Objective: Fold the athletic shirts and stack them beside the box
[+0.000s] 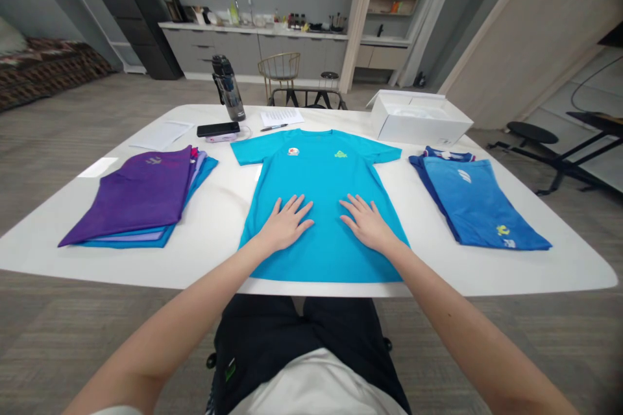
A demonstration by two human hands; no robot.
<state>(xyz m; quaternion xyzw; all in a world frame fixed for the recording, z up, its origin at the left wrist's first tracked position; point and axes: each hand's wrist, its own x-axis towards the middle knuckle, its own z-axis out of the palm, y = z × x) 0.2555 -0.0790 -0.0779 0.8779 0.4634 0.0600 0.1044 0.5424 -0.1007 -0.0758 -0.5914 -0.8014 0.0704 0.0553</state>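
A bright blue T-shirt (321, 207) lies spread flat, front up, on the white table (438, 272), its collar away from me and its hem close to the near edge. Two small chest logos show on it. My left hand (285, 225) rests palm down on the shirt's left half, fingers spread. On the right half my right hand (367, 224) lies the same way, holding nothing. To the left is a stack of folded clothes with a purple garment (141, 188) on top. Folded blue garments (479, 198) are piled at the right.
Toward the back stand a dark water bottle (228, 89) and a white open box (418, 118). A black phone (218, 130), a pen (274, 128) and paper sheets (163, 135) lie at the back left. Beyond the table is a chair (280, 67).
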